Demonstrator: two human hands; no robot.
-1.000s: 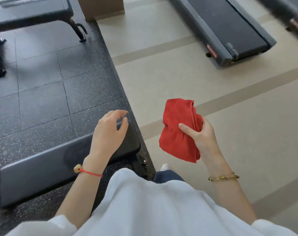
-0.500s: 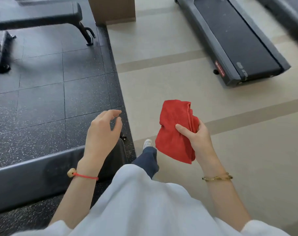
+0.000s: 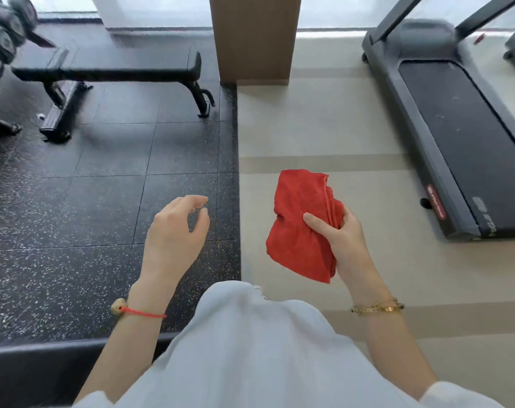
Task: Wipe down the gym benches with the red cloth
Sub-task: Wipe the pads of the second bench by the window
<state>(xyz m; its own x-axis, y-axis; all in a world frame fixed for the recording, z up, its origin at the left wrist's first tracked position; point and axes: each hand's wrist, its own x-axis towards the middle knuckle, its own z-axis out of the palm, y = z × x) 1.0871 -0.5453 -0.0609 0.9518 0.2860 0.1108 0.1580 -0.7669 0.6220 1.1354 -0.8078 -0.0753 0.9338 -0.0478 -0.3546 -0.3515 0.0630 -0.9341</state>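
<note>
My right hand (image 3: 346,240) grips a bunched red cloth (image 3: 300,222) in the air over the beige floor, thumb across its front. My left hand (image 3: 176,234) hovers over the black rubber floor with loosely curled fingers and holds nothing. A black flat bench (image 3: 109,66) stands at the far left on its metal legs. The pad of a nearer black bench (image 3: 38,360) shows at the bottom left edge, partly hidden by my left forearm and white shirt.
A treadmill (image 3: 462,128) lies on the right over the beige floor. A brown pillar (image 3: 251,39) stands at the top centre. Dumbbells (image 3: 3,33) on a rack fill the top left corner. Speckled black rubber tiles (image 3: 73,201) cover the left half of the floor.
The view has tilted up and turned; the near bench has slipped to the bottom edge and the far bench has come into fuller view. My left hand has lifted off the near bench.
</note>
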